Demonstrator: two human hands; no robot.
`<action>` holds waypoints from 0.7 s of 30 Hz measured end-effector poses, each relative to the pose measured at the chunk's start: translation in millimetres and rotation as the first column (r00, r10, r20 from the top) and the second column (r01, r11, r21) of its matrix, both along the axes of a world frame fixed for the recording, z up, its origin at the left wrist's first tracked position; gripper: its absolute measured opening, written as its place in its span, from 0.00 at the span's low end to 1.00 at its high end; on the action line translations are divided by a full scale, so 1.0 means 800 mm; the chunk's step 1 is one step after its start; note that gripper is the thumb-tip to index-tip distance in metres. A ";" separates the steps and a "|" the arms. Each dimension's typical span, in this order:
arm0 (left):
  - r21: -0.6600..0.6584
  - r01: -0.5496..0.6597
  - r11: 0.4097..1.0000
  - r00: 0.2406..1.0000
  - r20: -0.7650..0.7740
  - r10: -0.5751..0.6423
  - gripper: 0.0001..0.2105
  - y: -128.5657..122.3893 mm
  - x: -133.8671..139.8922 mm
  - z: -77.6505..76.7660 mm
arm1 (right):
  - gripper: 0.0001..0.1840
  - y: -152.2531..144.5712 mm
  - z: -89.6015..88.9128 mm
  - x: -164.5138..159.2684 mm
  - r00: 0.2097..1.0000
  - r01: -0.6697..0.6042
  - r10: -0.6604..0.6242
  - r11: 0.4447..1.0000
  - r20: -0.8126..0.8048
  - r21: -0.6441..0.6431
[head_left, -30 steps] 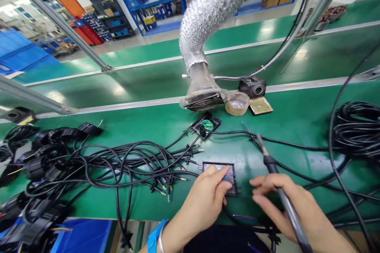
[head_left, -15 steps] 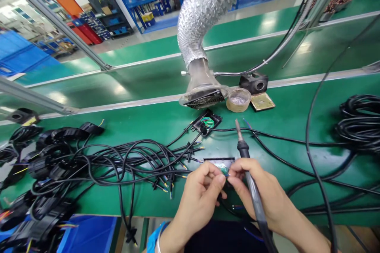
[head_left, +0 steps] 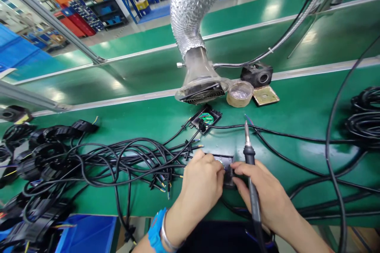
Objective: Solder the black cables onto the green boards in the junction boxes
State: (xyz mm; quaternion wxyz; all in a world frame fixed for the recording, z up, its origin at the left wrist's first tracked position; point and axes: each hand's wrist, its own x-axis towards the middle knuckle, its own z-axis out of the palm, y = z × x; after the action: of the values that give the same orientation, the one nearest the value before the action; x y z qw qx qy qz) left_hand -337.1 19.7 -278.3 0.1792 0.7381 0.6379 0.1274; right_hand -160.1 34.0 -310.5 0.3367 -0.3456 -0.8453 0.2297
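Observation:
A soldering iron [head_left: 251,177] rests in my right hand [head_left: 267,189], its tip pointing up and away from me. The thumb and forefinger of that hand are at the right edge of a black plastic housing [head_left: 229,177]. My left hand [head_left: 202,183] is curled over the left part of the same housing, back of the hand up; what its fingertips pinch is hidden. A bit of circuit board [head_left: 220,162] shows inside the housing beside the left fingers. Farther back lies another open housing [head_left: 194,120] with a green circuit board [head_left: 207,118] and cables attached.
Above the bench hangs a fume extractor [head_left: 204,86] on a silver duct. Behind are a round tub [head_left: 240,94], a black holder [head_left: 257,75] and a square tin [head_left: 265,95]. Black cables [head_left: 118,158] heap on the left, coiled cables [head_left: 366,124] on the right. A blue bin [head_left: 89,233] stands lower left.
My left hand has turned palm-down and now covers the housing's left part. My right fingers have parted from the left ones to the housing's right edge, with the soldering iron still held.

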 end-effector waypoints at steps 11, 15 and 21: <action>-0.081 0.097 0.992 0.995 0.038 -0.094 0.07 0.016 -0.024 0.007 | 0.11 0.007 -0.009 -0.003 0.992 0.084 -0.086 0.996 0.089 0.026; -0.082 0.105 0.991 0.991 0.088 -0.097 0.06 0.026 -0.022 0.000 | 0.12 0.014 -0.006 -0.007 0.991 0.085 -0.090 0.995 0.101 0.047; -0.080 0.130 0.988 0.989 0.085 -0.123 0.10 0.031 -0.020 -0.007 | 0.10 0.016 -0.006 -0.007 0.993 0.080 -0.081 0.997 0.083 0.023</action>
State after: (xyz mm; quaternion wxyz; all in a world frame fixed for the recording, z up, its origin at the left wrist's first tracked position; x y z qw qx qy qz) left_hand -353.3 44.7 -283.9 0.2438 0.7631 0.5868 0.1178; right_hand -165.8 46.7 -315.6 0.3133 -0.3854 -0.8463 0.1927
